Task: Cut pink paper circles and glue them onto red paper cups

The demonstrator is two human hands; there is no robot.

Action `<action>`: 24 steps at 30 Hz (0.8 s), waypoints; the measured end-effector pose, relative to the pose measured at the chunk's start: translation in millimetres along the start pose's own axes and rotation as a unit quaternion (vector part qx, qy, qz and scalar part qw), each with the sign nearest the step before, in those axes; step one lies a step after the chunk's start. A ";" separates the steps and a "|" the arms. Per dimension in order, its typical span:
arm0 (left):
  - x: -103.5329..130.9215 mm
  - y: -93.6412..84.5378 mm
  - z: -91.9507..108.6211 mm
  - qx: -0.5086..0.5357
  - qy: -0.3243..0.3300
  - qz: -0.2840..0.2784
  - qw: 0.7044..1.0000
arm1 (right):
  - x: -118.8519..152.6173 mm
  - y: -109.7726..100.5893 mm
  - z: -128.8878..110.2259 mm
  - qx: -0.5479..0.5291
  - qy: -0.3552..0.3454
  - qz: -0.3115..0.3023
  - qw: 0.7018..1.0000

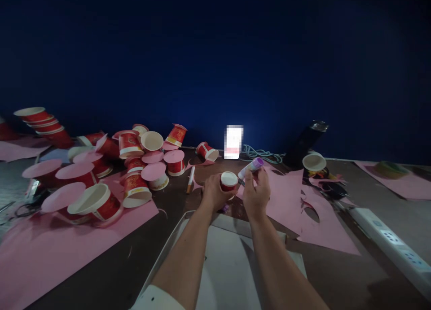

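Near the middle of the table, my left hand [214, 192] is wrapped round a red paper cup [229, 180] whose pale round end faces up. Just right of it, my right hand [257, 191] holds a glue stick [251, 167] with a white body and a purple end, tilted up to the right. A small dark part shows between the cup and the right fingers; I cannot make out what it is. Below the cup lies a small purple piece [225, 208], partly hidden by my left hand.
Red cups, many with pink paper discs [153, 171], crowd the left side. Cut pink sheets [286, 198] lie right. A lit phone [233, 141] and cable [264, 154] are behind; a dark bottle [305, 141], power strip [390, 238] and marker [190, 180] lie around. A shallow box [225, 256] is in front.
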State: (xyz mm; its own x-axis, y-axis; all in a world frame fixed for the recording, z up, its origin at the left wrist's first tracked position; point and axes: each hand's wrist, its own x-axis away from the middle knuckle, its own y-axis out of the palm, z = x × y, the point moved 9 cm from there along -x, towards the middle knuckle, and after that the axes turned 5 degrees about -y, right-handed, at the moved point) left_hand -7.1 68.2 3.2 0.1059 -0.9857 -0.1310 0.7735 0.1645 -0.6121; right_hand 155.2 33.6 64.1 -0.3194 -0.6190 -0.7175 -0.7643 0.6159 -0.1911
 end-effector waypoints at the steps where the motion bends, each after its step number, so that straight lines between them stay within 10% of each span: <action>1: 0.1 -0.7 1.4 -0.011 0.006 0.004 1.000 | 0.7 3.1 -3.2 0.004 -0.012 -0.011 1.000; 24: -1.1 2.0 -1.2 -0.033 0.022 0.014 0.999 | 0.1 19.2 -19.8 -0.043 -0.030 -0.109 0.993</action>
State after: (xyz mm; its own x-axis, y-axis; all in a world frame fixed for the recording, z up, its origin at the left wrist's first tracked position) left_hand -6.4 69.7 1.2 0.0986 -0.9782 -0.1828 0.7274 0.1962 -0.6576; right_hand 129.4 35.7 73.6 -0.1082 -0.7010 -0.7049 -0.8576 0.4245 -0.2905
